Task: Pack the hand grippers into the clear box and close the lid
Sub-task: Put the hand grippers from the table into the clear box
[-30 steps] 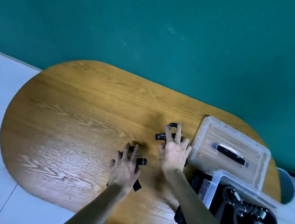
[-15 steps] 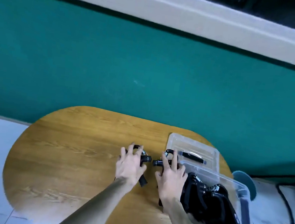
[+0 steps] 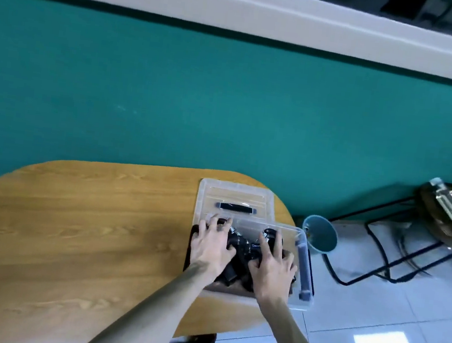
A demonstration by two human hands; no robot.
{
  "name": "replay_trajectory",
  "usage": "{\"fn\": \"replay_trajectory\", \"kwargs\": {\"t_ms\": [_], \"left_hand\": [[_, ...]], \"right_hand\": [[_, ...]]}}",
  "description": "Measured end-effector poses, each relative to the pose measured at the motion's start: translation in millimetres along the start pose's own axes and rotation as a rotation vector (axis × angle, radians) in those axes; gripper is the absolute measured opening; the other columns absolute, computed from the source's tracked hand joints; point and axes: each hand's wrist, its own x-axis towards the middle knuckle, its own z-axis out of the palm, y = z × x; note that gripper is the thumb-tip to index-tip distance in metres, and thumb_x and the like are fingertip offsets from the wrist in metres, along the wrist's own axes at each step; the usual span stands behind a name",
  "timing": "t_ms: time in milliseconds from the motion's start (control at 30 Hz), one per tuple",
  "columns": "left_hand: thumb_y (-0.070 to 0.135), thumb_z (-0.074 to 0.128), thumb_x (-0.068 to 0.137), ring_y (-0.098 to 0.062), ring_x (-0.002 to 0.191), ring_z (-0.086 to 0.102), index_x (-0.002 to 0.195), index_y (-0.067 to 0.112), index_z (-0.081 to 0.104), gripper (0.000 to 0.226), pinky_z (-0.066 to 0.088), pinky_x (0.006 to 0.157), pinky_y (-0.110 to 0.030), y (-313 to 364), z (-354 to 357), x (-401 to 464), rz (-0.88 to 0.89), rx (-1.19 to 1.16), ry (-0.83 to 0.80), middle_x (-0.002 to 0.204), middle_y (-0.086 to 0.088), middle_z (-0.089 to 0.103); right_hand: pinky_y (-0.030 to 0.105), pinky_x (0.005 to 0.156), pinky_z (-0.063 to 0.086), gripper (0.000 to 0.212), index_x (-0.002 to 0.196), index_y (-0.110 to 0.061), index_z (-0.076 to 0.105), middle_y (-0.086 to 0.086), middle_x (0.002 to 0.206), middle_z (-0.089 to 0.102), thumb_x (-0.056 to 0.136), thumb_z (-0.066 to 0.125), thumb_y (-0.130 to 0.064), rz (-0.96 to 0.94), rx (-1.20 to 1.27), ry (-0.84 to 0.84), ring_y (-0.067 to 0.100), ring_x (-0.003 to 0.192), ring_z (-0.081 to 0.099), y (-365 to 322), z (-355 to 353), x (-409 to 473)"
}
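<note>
The clear box (image 3: 304, 239) stands open at the right end of the wooden table (image 3: 84, 225), with several black hand grippers (image 3: 243, 252) piled inside. Both of my hands are down in the box on top of that pile. My left hand (image 3: 211, 248) rests at the box's left side, fingers curled over a black gripper. My right hand (image 3: 273, 265) lies to the right of it with fingers spread over another gripper. The clear lid (image 3: 261, 197), with its black handle (image 3: 236, 207), lies flat on the table just behind the box. My hands hide much of the pile.
The box overhangs the table's right edge. A teal bin (image 3: 320, 237) stands on the tiled floor to the right. Further right is a black-framed stool (image 3: 451, 227) with a bottle (image 3: 450, 203) on it, and cables (image 3: 380, 253) run beneath.
Both hands have moved right, from the tabletop into the box, each carrying the gripper it held. The camera has tilted up and back, showing more wall.
</note>
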Motion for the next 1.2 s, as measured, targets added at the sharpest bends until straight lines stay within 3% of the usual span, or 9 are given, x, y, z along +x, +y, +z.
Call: {"fn": "replay_trajectory", "kwargs": {"t_ms": [300, 733, 900, 1033, 1133, 1200], "left_hand": [[0.038, 0.059, 0.093, -0.028, 0.132, 0.033, 0.157, 0.033, 0.029, 0.071, 0.048, 0.099, -0.039, 52, 58, 35, -0.042, 0.068, -0.083, 0.163, 0.001, 0.026], [0.042, 0.057, 0.095, -0.029, 0.122, 0.042, 0.154, 0.036, 0.037, 0.062, 0.04, 0.095, -0.039, 52, 118, 53, -0.125, 0.236, -0.024, 0.163, -0.004, 0.028], [0.045, 0.053, 0.099, -0.028, 0.129, 0.04, 0.157, 0.038, 0.027, 0.064, 0.039, 0.099, -0.04, 54, 119, 50, -0.134, 0.264, -0.043, 0.164, -0.007, 0.019], [0.047, 0.048, 0.101, -0.028, 0.132, 0.04, 0.16, 0.033, 0.015, 0.069, 0.04, 0.1, -0.041, 58, 115, 51, -0.15, 0.251, -0.063, 0.164, -0.007, 0.017], [0.051, 0.044, 0.099, -0.028, 0.128, 0.044, 0.158, 0.028, 0.022, 0.067, 0.043, 0.096, -0.042, 57, 113, 47, -0.155, 0.215, -0.008, 0.16, -0.006, 0.027], [0.049, 0.039, 0.1, -0.027, 0.124, 0.047, 0.154, 0.023, 0.03, 0.061, 0.044, 0.093, -0.041, 54, 109, 45, -0.108, 0.209, 0.034, 0.155, -0.006, 0.038]], "right_hand": [[0.053, 0.086, 0.045, 0.074, 0.142, -0.033, 0.048, 0.006, 0.16, 0.031, 0.072, 0.069, -0.02, 0.034, 0.07, -0.105, 0.042, 0.104, 0.052, 75, 36, 45], [0.049, 0.081, 0.049, 0.067, 0.141, -0.027, 0.048, 0.009, 0.155, 0.038, 0.079, 0.071, -0.02, -0.075, 0.205, -0.152, 0.039, 0.093, 0.051, 95, 87, 77], [0.047, 0.079, 0.048, 0.062, 0.142, -0.025, 0.048, 0.012, 0.156, 0.037, 0.082, 0.067, -0.02, -0.079, 0.191, -0.177, 0.039, 0.094, 0.051, 93, 87, 80], [0.052, 0.086, 0.049, 0.056, 0.143, -0.026, 0.047, 0.015, 0.156, 0.035, 0.089, 0.061, -0.027, -0.115, 0.159, -0.206, 0.044, 0.11, 0.053, 94, 88, 80], [0.055, 0.102, 0.041, 0.051, 0.143, -0.028, 0.047, 0.014, 0.155, 0.038, 0.093, 0.046, -0.038, -0.138, 0.095, -0.178, 0.042, 0.133, 0.041, 92, 83, 79], [0.055, 0.104, 0.04, 0.051, 0.143, -0.027, 0.047, 0.012, 0.154, 0.04, 0.094, 0.039, -0.041, -0.169, 0.089, -0.154, 0.039, 0.137, 0.039, 90, 77, 80]]}}
